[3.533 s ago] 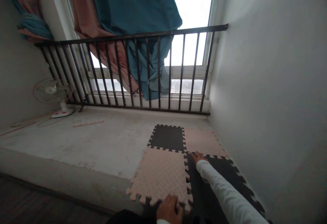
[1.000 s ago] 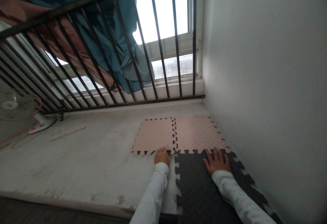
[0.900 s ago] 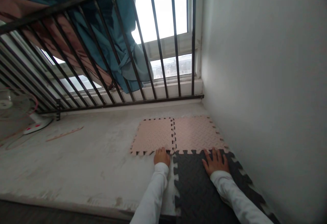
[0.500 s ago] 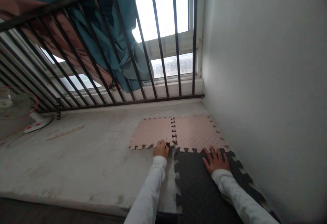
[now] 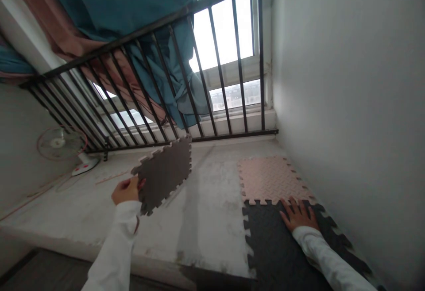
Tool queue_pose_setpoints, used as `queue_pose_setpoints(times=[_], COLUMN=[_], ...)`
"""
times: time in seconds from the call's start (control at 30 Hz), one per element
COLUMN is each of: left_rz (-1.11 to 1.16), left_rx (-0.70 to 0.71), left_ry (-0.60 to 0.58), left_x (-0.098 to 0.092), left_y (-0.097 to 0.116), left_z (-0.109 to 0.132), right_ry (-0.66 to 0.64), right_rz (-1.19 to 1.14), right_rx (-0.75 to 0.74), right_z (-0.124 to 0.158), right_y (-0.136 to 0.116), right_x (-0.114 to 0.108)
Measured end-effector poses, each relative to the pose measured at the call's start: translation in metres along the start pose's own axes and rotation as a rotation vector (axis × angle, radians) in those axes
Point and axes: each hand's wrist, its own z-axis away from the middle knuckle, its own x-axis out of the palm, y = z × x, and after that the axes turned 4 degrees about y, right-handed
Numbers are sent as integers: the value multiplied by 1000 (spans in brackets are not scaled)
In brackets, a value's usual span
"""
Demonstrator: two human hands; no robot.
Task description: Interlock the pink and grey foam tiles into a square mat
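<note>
My left hand [image 5: 125, 191] grips the edge of a dark foam puzzle tile [image 5: 164, 171], held tilted above the concrete floor [image 5: 206, 220], while my right hand [image 5: 299, 215] lies flat and spread, pinning the laid dark tile [image 5: 279, 251] beside the pink tile [image 5: 270, 180].

No text, label, brand or number can be read. Small red marks are seen on the white plastic base of an electric fan [image 5: 85, 166], left of the black metal balcony railing [image 5: 232, 136], but they are too small to be made out as characters.
</note>
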Motion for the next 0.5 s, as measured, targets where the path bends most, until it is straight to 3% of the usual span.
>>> queue_pose_setpoints(times=[0.1,0.13,0.23,0.3,0.37,0.5], left_rz=[-204,-305,-638,-835,-885,-743], left_rx=[126,182,281,330,405,544], left_ry=[-46,-143,-642,-805,-857,-945], left_x=[-50,-63,-80,-75,-58,4], left_y=[-46,-65,-117,-140,-147,-127], left_z=[8,14,33,48,69,136], right_ry=[50,75,153,171,154,165], right_rz=[-56,-79,-139,-153,-135,-41], right_rx=[-8,-19,-44,-33,-8,68], right_z=[-2,-2,-5,-5,1,28], right_y=[1,2,11,20,28,35], right_x=[5,6,13,20,28,44])
